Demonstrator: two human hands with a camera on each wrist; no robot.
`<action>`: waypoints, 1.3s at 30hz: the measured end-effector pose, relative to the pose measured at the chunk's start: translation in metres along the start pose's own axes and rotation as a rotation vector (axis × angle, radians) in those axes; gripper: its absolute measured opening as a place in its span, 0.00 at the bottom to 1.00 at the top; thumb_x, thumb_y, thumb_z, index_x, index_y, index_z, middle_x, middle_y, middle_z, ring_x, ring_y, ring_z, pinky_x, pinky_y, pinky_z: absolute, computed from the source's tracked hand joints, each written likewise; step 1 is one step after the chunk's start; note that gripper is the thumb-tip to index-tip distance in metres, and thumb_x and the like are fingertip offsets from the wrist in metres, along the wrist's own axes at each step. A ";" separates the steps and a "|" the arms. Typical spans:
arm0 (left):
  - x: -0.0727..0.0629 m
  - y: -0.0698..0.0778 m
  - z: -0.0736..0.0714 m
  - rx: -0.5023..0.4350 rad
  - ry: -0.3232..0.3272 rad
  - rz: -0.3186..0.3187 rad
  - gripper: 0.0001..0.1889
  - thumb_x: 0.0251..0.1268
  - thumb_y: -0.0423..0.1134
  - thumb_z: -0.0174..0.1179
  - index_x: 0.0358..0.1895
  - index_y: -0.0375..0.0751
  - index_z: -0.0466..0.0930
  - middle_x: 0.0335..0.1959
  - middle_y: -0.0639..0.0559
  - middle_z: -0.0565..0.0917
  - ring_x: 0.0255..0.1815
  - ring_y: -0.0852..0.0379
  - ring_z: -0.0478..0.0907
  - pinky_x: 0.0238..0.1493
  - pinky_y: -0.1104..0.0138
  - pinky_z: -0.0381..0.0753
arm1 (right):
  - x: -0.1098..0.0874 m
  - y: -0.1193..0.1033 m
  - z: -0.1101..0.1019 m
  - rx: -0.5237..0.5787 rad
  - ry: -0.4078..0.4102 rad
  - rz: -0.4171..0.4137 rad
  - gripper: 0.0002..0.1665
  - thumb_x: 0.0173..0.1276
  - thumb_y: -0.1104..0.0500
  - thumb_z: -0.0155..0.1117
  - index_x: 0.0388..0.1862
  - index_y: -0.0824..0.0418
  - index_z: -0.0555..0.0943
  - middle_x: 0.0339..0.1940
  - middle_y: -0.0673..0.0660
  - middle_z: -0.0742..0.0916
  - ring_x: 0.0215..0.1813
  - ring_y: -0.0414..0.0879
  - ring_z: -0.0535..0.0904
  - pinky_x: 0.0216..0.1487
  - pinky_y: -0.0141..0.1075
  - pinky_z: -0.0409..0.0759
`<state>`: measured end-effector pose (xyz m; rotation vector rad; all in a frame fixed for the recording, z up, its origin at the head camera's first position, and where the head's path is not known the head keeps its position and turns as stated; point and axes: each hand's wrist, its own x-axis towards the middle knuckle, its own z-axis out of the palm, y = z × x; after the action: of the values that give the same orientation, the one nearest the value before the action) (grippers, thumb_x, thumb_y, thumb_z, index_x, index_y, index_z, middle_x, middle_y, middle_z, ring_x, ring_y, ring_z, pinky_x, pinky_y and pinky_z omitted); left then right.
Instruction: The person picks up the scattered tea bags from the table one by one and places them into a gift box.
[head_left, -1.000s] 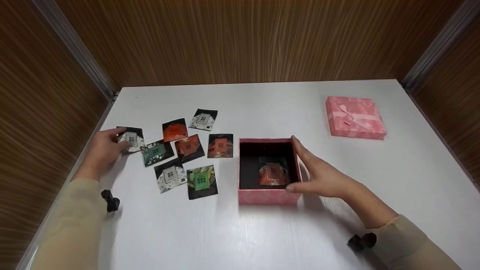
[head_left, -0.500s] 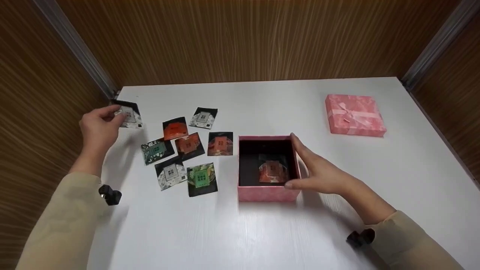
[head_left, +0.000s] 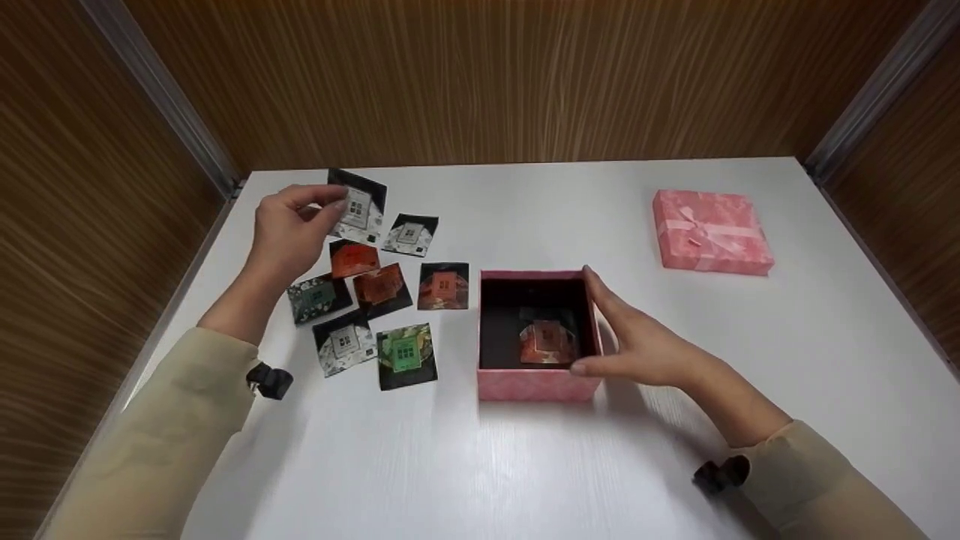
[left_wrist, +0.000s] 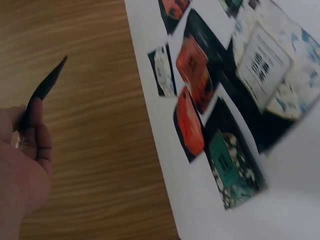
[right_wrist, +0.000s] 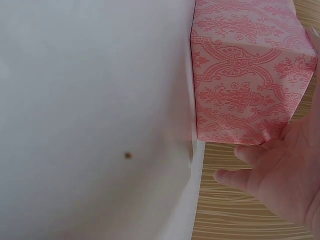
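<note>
My left hand (head_left: 289,234) pinches a black-and-white tea sachet (head_left: 358,211) between thumb and fingers, raised over the far left of the table. In the left wrist view this sachet (left_wrist: 49,82) appears nearly edge-on. My right hand (head_left: 646,351) holds the right side of an uncovered pink box (head_left: 536,385), thumb at the near corner and a finger at the far one. Inside the box lies a red-brown sachet (head_left: 547,341) on the dark bottom. The right wrist view shows the patterned outer wall of the box (right_wrist: 240,75), with two fingers (right_wrist: 235,180) extended beside it.
Several sachets lie left of the box, among them a green one (head_left: 406,357), a red one (head_left: 354,259) and a white one (head_left: 410,235). A pink lid with a bow (head_left: 712,231) sits at the back right. Wood-grain panels (head_left: 510,82) surround the white table.
My left hand has lifted the black-and-white sachet off the table's left side and carried it up and to the right. The right hand and box have stayed in place.
</note>
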<state>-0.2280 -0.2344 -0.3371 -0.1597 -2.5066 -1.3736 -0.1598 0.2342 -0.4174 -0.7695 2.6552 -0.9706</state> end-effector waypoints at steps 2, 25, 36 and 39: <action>-0.001 0.006 0.007 -0.007 -0.023 0.020 0.14 0.81 0.40 0.62 0.62 0.44 0.89 0.54 0.49 0.82 0.53 0.56 0.83 0.53 0.71 0.83 | 0.000 0.001 0.000 -0.001 -0.001 0.000 0.78 0.61 0.33 0.79 0.90 0.49 0.34 0.90 0.56 0.48 0.87 0.57 0.50 0.81 0.59 0.55; -0.047 0.067 0.106 -0.029 -0.407 0.243 0.15 0.76 0.40 0.68 0.61 0.50 0.90 0.50 0.59 0.86 0.44 0.59 0.81 0.45 0.63 0.82 | 0.001 0.001 0.002 0.018 0.015 -0.030 0.78 0.61 0.36 0.80 0.90 0.54 0.35 0.89 0.59 0.48 0.86 0.58 0.50 0.81 0.59 0.55; -0.057 0.063 0.140 0.019 -0.522 0.374 0.14 0.75 0.37 0.68 0.59 0.42 0.90 0.52 0.49 0.90 0.52 0.55 0.87 0.53 0.57 0.85 | 0.001 0.001 0.002 0.032 0.013 -0.012 0.78 0.61 0.35 0.80 0.90 0.50 0.34 0.89 0.58 0.48 0.86 0.59 0.50 0.81 0.60 0.55; -0.058 0.064 0.145 0.046 -0.522 0.385 0.13 0.75 0.38 0.69 0.58 0.43 0.91 0.51 0.50 0.91 0.54 0.55 0.87 0.55 0.58 0.85 | 0.000 0.001 0.002 0.039 0.008 -0.012 0.78 0.62 0.35 0.80 0.90 0.50 0.33 0.89 0.57 0.48 0.87 0.58 0.49 0.81 0.59 0.55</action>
<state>-0.1854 -0.0759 -0.3767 -1.0522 -2.6932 -1.2255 -0.1598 0.2339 -0.4191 -0.7752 2.6332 -1.0277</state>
